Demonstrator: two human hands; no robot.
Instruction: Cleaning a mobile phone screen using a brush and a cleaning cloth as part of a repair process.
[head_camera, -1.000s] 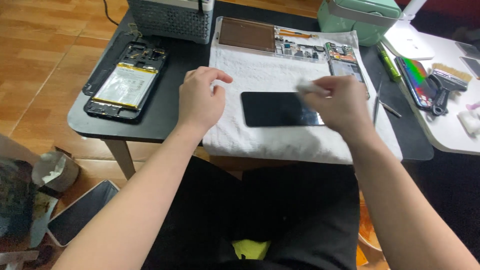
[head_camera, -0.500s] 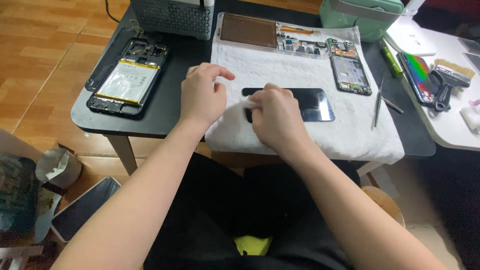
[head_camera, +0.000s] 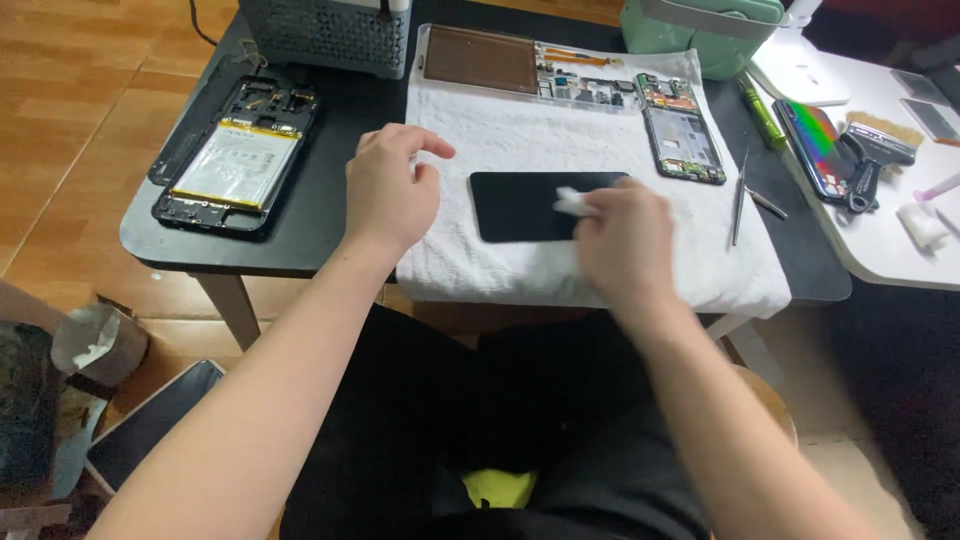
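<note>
Head view: a flat black phone screen panel (head_camera: 520, 205) lies face up near the middle of the frame on a white towel (head_camera: 500, 130) spread over a dark table (head_camera: 330, 230). The panel is a plain glossy rectangle, long side running left to right, with rounded corners and nothing lit on it. Its right end is covered by the right hand (head_camera: 625, 240), whose fingers are pinched together on a small white wipe (head_camera: 572, 201) pressed against the glass. The left hand (head_camera: 388, 190) sits just left of the panel, knuckles up and fingers curled loosely, resting on the towel's left edge and holding nothing; it does not touch the panel.

Toward the upper left of the frame an opened phone body with its battery showing (head_camera: 235, 160) lies on the bare table. Along the upper middle, a brown back cover (head_camera: 480, 58) and a green circuit board frame (head_camera: 682, 130) rest on the towel. Right of the towel lie metal tweezers (head_camera: 738, 195), and farther right a brush (head_camera: 875, 140) lies on a white surface (head_camera: 880, 250).
</note>
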